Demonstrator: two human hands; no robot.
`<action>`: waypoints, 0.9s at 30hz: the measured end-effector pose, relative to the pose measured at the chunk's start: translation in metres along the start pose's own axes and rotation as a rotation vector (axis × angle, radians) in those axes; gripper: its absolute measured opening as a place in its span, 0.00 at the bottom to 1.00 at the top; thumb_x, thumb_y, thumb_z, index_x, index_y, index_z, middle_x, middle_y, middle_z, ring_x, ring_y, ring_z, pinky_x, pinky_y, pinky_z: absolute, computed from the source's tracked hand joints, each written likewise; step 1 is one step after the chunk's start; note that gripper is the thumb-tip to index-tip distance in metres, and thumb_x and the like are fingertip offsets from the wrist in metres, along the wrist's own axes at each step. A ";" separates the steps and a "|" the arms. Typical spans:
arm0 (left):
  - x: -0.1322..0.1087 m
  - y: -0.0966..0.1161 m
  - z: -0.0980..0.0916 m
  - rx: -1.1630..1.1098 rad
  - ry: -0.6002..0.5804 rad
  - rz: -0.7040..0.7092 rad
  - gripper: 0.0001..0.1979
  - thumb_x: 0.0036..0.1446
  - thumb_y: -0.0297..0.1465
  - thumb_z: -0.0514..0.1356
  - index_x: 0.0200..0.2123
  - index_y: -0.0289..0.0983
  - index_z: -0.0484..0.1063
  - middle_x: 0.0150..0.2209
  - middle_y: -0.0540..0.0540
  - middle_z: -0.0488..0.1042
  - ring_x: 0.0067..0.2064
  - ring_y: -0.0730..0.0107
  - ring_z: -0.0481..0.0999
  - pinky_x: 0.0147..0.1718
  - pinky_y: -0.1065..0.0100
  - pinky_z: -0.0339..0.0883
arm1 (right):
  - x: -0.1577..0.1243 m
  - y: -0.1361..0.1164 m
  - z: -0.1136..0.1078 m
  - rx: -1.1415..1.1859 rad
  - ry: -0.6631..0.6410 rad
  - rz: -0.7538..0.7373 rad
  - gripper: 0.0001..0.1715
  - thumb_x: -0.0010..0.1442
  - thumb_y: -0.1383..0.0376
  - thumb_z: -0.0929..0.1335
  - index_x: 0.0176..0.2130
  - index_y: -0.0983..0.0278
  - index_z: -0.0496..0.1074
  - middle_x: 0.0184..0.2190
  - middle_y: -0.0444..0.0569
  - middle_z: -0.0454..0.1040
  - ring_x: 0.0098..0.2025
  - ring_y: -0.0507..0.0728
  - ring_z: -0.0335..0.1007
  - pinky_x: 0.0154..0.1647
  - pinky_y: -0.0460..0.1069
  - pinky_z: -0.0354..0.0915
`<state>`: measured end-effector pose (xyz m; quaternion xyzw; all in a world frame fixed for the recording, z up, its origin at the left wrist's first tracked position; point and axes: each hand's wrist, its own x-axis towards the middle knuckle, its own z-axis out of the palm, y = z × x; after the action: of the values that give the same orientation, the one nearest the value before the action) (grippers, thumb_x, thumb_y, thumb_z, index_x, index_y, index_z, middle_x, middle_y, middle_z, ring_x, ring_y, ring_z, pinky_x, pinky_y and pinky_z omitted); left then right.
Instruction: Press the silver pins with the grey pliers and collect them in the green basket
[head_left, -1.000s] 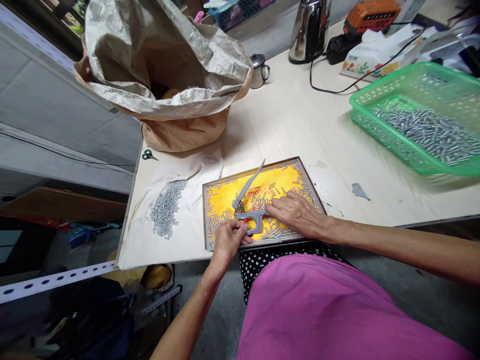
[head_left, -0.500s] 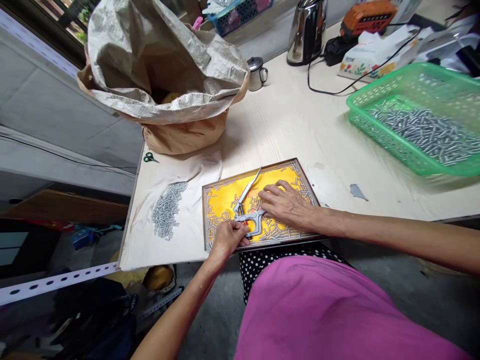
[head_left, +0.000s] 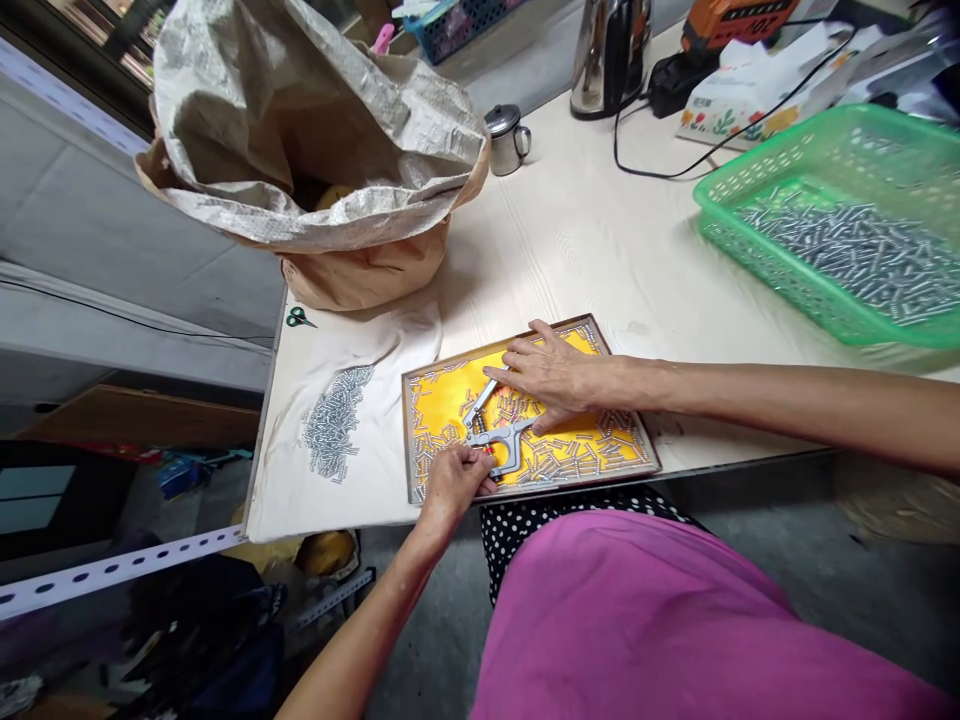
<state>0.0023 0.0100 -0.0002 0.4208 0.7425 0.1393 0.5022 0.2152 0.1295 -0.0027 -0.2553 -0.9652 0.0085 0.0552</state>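
Note:
A grey metal hand tool (head_left: 512,440) with a long lever handle lies in a shallow tray (head_left: 411,440) with a yellow bottom. Small metal pins (head_left: 559,462) are scattered all around it. My left hand (head_left: 452,482) is closed in a pinch at the tool's lower left, beside a small red part; what sits between the fingertips is too small to make out. My right hand (head_left: 551,375) reaches over the lever with fingers stretched out and spread, covering the lever's upper end. Its thumb is close to the tip of the tool's lower grip.
A pile of small metal pieces (head_left: 337,425) lies on cloth to the left, near green-handled scissors (head_left: 300,317). Behind stands a large open sack (head_left: 367,265). A green basket (head_left: 795,285) of metal pins is at right; a metal mug (head_left: 507,140) and kettle (head_left: 609,60) stand farther back.
My right hand has moved up and slightly left, from over the pins onto the lever's upper end. My left hand stays at the tool. The view has shifted slightly.

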 end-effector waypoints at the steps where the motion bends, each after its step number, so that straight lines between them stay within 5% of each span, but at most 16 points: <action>1: 0.000 -0.001 0.000 -0.001 0.004 -0.001 0.09 0.56 0.30 0.62 0.23 0.35 0.74 0.16 0.50 0.75 0.18 0.72 0.73 0.22 0.73 0.66 | 0.000 -0.001 -0.001 0.001 -0.003 0.004 0.41 0.56 0.44 0.67 0.59 0.67 0.65 0.43 0.57 0.73 0.47 0.65 0.63 0.55 0.66 0.51; 6: -0.010 0.000 0.001 0.119 0.059 0.083 0.10 0.58 0.31 0.60 0.24 0.35 0.73 0.20 0.48 0.75 0.22 0.69 0.75 0.27 0.68 0.70 | -0.010 -0.007 -0.007 0.038 0.006 0.008 0.42 0.55 0.45 0.69 0.59 0.67 0.64 0.41 0.55 0.73 0.45 0.63 0.62 0.53 0.63 0.49; 10: -0.027 0.012 0.008 0.470 0.437 0.524 0.09 0.58 0.34 0.63 0.39 0.34 0.73 0.41 0.39 0.75 0.42 0.58 0.77 0.42 0.59 0.72 | -0.020 -0.017 -0.014 0.078 0.069 0.012 0.35 0.60 0.51 0.67 0.60 0.66 0.61 0.42 0.53 0.73 0.45 0.62 0.61 0.52 0.61 0.49; 12: -0.027 0.021 0.014 0.632 0.518 0.705 0.21 0.55 0.33 0.66 0.51 0.34 0.68 0.52 0.35 0.69 0.53 0.51 0.72 0.50 0.52 0.69 | -0.023 -0.023 -0.016 0.081 0.114 0.001 0.33 0.62 0.52 0.66 0.60 0.65 0.59 0.43 0.52 0.72 0.46 0.62 0.60 0.51 0.60 0.50; 15: -0.016 0.035 0.022 0.791 0.468 0.850 0.31 0.53 0.31 0.68 0.58 0.36 0.61 0.56 0.34 0.67 0.58 0.48 0.67 0.54 0.48 0.66 | -0.026 -0.035 -0.017 0.088 0.165 -0.023 0.33 0.63 0.54 0.66 0.61 0.66 0.57 0.45 0.54 0.71 0.47 0.62 0.60 0.49 0.58 0.52; 20: 0.002 0.050 0.023 0.882 0.417 0.865 0.27 0.54 0.27 0.64 0.56 0.34 0.61 0.49 0.37 0.71 0.49 0.53 0.71 0.47 0.54 0.69 | -0.030 -0.049 -0.017 -0.037 0.189 0.139 0.23 0.65 0.70 0.60 0.58 0.73 0.61 0.45 0.58 0.71 0.46 0.62 0.62 0.47 0.56 0.56; 27: 0.002 0.067 0.017 0.956 0.343 0.832 0.07 0.58 0.27 0.61 0.41 0.38 0.71 0.39 0.43 0.74 0.43 0.59 0.72 0.41 0.60 0.69 | -0.032 -0.041 -0.011 -0.015 0.066 0.124 0.15 0.64 0.77 0.57 0.42 0.67 0.69 0.32 0.52 0.72 0.36 0.57 0.64 0.38 0.53 0.56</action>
<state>0.0492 0.0486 0.0330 0.8214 0.5675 0.0416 0.0387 0.2238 0.0774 0.0064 -0.3149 -0.9453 -0.0039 0.0844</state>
